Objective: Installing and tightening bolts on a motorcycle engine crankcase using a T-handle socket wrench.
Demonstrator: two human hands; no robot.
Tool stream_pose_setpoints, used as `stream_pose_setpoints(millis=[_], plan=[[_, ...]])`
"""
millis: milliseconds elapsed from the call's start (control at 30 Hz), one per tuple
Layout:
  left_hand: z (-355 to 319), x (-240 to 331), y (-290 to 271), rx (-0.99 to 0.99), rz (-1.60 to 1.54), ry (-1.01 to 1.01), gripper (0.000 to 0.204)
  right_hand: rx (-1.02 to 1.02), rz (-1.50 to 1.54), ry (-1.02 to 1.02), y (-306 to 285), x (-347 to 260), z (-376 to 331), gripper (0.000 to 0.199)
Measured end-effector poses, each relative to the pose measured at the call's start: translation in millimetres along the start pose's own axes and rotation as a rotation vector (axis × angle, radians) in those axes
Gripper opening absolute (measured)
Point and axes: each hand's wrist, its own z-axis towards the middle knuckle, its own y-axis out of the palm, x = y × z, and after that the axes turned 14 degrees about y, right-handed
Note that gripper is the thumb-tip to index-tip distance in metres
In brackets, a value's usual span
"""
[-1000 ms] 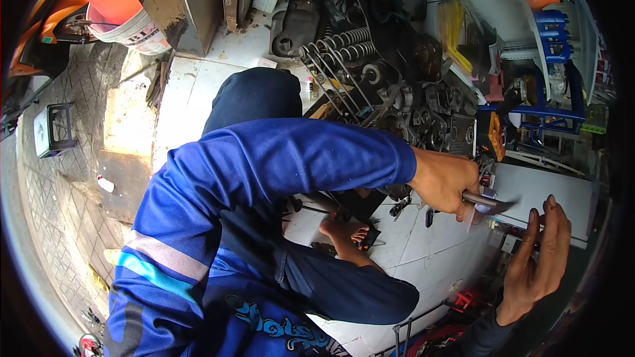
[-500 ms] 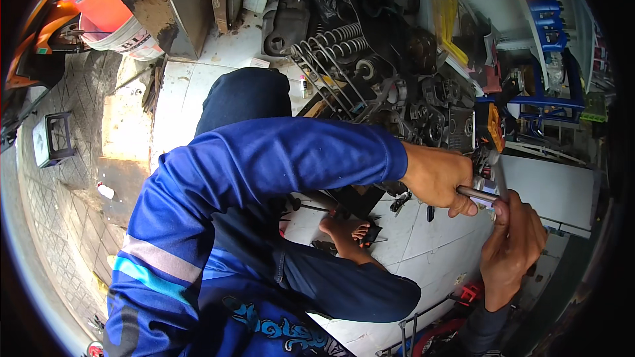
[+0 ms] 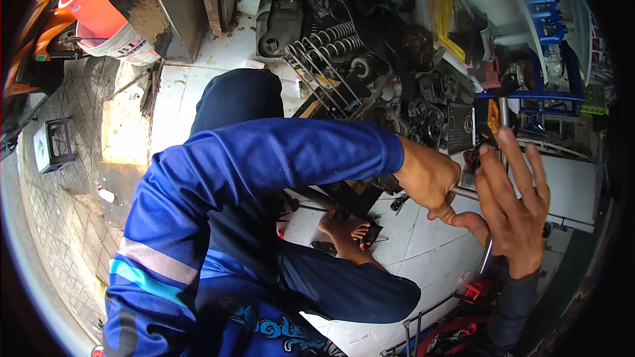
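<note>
Since half a second back, my right hand (image 3: 512, 208) has lifted and spread, fingers now fanned apart and pointing up along the thin upright metal rod (image 3: 503, 114), palm laid against it but not closed round it. My left hand (image 3: 430, 178), out on the long blue sleeve (image 3: 264, 158), has stayed put: fingers curled tight round the short steel bar-shaped tool handle (image 3: 465, 192), thumb tucked under. That handle sits just between my two hands, right of centre, over the white tiled floor (image 3: 423, 244) and just below the dark greasy heap of engine parts and coil springs (image 3: 370, 73). Bare steel, stiff, no give; I judge it fairly weighty for its thickness and likely oily, given the grime on the parts beside it, so slippery in a loose grip. Best hold looks to be a full wrap at the near end, where my left fist already is, leaving the far end free. Rod is slender and could flex or slide if only pressed with a flat palm. Cannot tell what the tool's working end engages; my right hand hides it. My bare foot (image 3: 347, 228) rests on the tiles below.
</note>
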Motion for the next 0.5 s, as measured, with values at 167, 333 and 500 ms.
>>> stream_pose_setpoints(millis=[167,333,500], plan=[[2.6,7.0,0.7,0.003,0.018,-0.101,0.039,0.171,0.295,-0.006,23.6,-0.1,9.9,0.025],[6.8,11.4,7.3,0.099,0.147,-0.078,0.039,0.276,0.352,0.162,27.8,-8.7,6.3,0.016],[7.7,8.0,15.4,0.167,0.175,-0.146,0.038,0.393,0.363,0.279,40.1,-16.6,5.5,0.022]])
